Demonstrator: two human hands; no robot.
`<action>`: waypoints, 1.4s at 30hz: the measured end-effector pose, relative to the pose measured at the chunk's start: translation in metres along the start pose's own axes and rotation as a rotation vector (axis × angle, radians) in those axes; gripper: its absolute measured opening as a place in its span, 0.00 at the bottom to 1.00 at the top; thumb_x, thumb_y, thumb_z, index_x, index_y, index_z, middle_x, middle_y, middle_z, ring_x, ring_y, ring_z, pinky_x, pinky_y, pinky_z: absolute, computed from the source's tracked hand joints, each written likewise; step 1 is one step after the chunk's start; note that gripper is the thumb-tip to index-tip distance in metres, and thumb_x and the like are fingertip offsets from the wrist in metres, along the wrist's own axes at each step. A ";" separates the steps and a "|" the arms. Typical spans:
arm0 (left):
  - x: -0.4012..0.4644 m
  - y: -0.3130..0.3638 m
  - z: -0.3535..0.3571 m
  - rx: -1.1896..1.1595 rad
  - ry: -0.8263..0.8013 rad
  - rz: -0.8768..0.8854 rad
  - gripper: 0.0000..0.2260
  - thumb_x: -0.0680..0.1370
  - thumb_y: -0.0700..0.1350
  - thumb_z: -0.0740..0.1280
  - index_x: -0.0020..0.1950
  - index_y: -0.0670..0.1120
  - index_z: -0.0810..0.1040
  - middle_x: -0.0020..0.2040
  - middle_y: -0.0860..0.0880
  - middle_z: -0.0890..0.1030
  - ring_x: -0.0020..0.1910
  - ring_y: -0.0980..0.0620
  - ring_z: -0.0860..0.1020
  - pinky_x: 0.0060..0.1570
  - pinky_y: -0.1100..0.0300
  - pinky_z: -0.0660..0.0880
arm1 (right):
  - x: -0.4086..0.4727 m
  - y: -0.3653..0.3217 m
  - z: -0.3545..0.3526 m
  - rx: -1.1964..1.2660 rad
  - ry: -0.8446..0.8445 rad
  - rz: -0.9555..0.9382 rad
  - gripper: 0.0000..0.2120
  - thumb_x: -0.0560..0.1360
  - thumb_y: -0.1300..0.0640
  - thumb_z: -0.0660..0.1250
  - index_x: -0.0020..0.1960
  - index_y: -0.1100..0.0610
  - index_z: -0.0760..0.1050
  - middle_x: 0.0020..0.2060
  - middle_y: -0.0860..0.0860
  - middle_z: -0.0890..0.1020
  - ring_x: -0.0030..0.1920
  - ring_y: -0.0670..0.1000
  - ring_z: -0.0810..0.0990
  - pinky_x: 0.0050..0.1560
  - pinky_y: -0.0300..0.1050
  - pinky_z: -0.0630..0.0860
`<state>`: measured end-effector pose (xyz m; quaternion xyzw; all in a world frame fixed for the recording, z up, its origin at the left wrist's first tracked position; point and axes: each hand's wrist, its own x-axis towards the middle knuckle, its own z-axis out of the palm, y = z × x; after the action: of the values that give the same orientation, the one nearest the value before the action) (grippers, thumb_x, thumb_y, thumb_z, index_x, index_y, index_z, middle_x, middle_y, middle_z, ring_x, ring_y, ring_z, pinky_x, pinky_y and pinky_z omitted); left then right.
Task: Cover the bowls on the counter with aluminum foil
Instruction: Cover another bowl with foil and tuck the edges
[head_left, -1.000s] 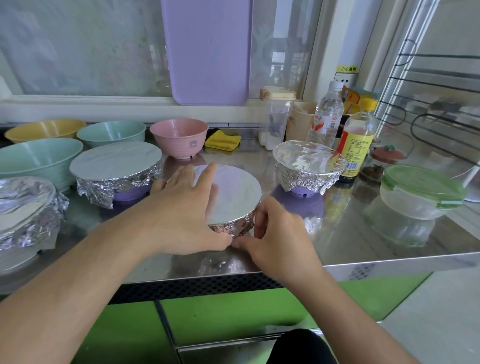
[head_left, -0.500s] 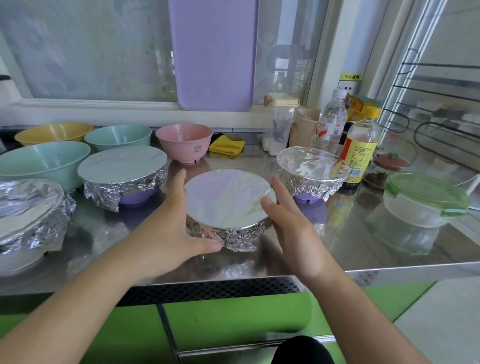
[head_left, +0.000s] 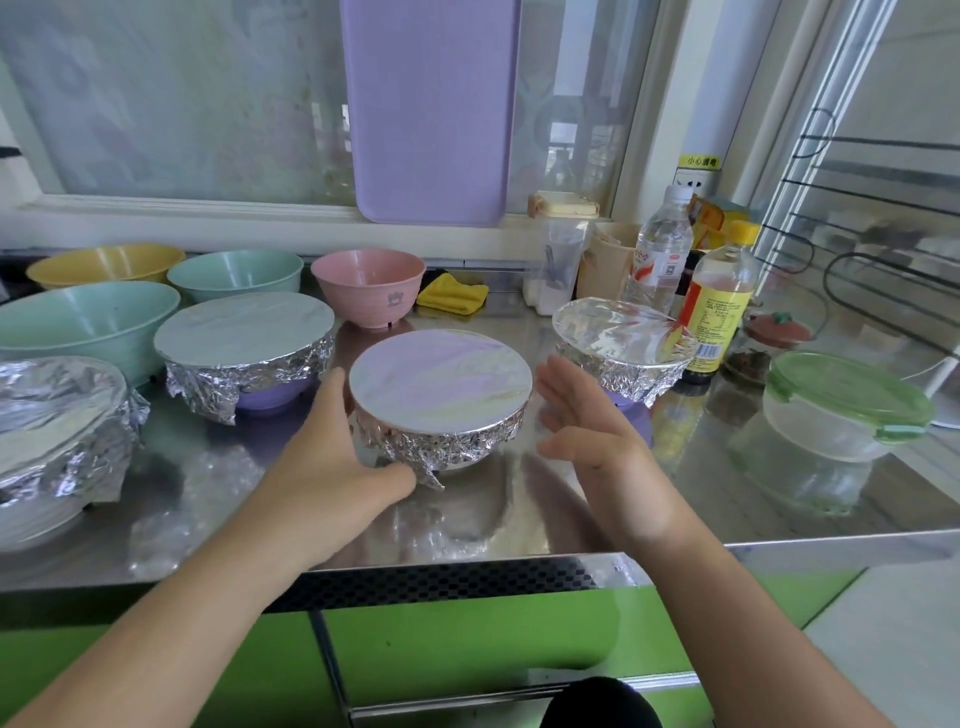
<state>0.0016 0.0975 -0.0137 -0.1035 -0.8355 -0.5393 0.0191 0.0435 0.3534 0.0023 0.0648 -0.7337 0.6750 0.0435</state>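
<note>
Steel counter (head_left: 519, 519): foil-covered bowl (head_left: 440, 389) hides left hand's (head_left: 332, 467) fingers; right hand (head_left: 597, 441) spread.

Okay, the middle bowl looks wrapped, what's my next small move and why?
Probably tuck down the foil flap jutting out by your left hand, since the rest of the middle bowl's foil hugs the rim. The pink bowl behind is uncovered.

Home kitchen: steel counter (head_left: 519, 519), bowls (head_left: 369, 286).
</note>
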 end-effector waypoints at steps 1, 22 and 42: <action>-0.002 0.002 0.003 -0.002 -0.011 -0.006 0.59 0.55 0.58 0.82 0.81 0.65 0.55 0.71 0.66 0.74 0.66 0.61 0.77 0.70 0.52 0.71 | 0.005 -0.001 0.000 -0.006 -0.042 0.001 0.49 0.60 0.53 0.72 0.81 0.50 0.64 0.77 0.45 0.72 0.78 0.46 0.68 0.80 0.55 0.62; -0.003 0.011 0.037 -0.272 0.117 0.115 0.44 0.60 0.54 0.88 0.72 0.60 0.72 0.66 0.62 0.81 0.65 0.63 0.78 0.68 0.52 0.75 | -0.002 0.008 0.027 0.025 -0.006 -0.110 0.32 0.76 0.63 0.71 0.77 0.46 0.70 0.71 0.47 0.80 0.74 0.50 0.75 0.76 0.60 0.69; 0.107 0.041 0.049 -0.389 0.175 -0.152 0.15 0.80 0.49 0.66 0.67 0.56 0.76 0.60 0.58 0.82 0.60 0.56 0.79 0.61 0.54 0.75 | 0.105 0.009 0.050 0.075 0.343 -0.007 0.30 0.68 0.49 0.69 0.70 0.42 0.74 0.66 0.45 0.81 0.69 0.48 0.78 0.73 0.57 0.73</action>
<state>-0.0916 0.1742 0.0186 0.0051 -0.7165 -0.6969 0.0305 -0.0606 0.3009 0.0051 -0.0472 -0.6896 0.7028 0.1679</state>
